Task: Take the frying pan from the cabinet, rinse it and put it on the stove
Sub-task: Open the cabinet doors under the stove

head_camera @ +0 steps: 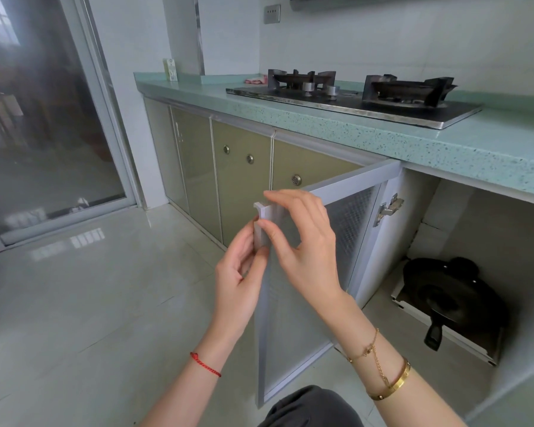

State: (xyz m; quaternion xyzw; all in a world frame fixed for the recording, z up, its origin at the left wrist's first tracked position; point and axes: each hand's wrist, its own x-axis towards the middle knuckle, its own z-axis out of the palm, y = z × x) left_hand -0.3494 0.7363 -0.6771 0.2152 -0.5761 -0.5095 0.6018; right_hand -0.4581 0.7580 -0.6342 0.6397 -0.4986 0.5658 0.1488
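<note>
Under the teal counter [383,131], both hands' grips pinch the cabinet door's handle [261,223].

I see a mint-green countertop [383,131] flecked with dark speckles, carrying a black glass stove [352,107] edged in silver. The closed cabinet fronts [241,180] are olive-beige; the open cabinet door [305,272] has a pale silver frame and a frosted, finely gridded panel. The frying pan [444,291] is black. My left wrist bears a red cord [204,364], my right wrist gold bracelets [389,380]. The floor [90,303] is glossy pale grey.
</note>
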